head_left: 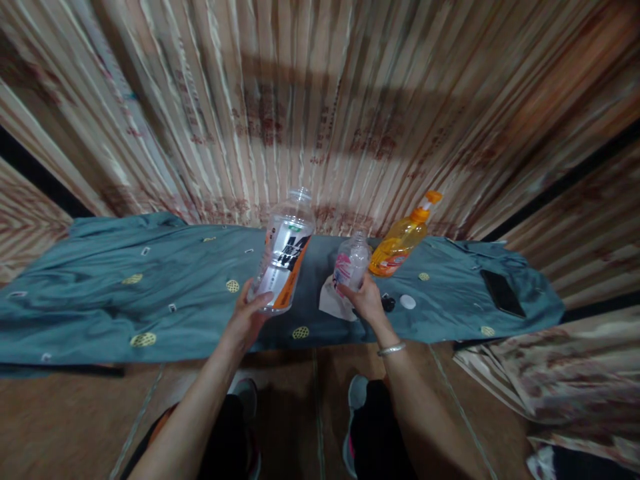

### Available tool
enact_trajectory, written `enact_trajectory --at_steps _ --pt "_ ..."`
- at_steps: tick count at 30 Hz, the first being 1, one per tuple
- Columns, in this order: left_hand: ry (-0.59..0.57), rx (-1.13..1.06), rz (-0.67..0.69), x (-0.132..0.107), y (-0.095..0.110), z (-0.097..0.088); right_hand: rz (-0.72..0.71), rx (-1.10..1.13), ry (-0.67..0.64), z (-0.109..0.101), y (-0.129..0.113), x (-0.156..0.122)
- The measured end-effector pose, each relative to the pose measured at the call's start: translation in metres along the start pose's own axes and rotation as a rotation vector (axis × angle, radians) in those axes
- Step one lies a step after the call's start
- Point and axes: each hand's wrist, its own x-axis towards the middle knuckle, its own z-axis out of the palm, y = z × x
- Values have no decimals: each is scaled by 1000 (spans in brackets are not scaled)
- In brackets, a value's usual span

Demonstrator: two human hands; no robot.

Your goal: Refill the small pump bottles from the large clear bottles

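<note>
My left hand [253,310] is closed around the lower part of a large clear plastic bottle [285,257] with a silver and orange label and no cap. It tilts slightly to the right over the cloth. My right hand [367,300] grips the base of a smaller clear bottle [354,261] with pink print, also uncapped. Under that small bottle lies a pale piece of cloth or paper [331,301]. Just right of it stands an orange pump bottle [400,243] of yellow liquid. Beside my right hand are a small black object [388,303] and a white round cap [408,302].
A blue-green patterned cloth [190,293] covers the long narrow table. A dark phone [503,292] lies near its right end. Behind hangs a pleated beige curtain [300,100]. Black bars [565,180] slant at both sides. Tiled floor [295,400] shows below.
</note>
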Motion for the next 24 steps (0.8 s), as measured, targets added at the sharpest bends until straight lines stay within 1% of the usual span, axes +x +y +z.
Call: enact_trajectory --at_steps 5,9,18,20,24 --pt "10 -12 14 3 -1 -2 -29 14 22 2 4 1" --pt "37 -24 27 6 -3 -5 -7 10 21 2 3 1" --pt "9 -102 28 4 1 -6 20 9 30 0 -1 1" --pt "2 -120 16 2 2 -6 32 -8 31 -1 -2 0" --pt "-20 -131 -35 1 2 -6 4 -10 18 -4 -3 -1"
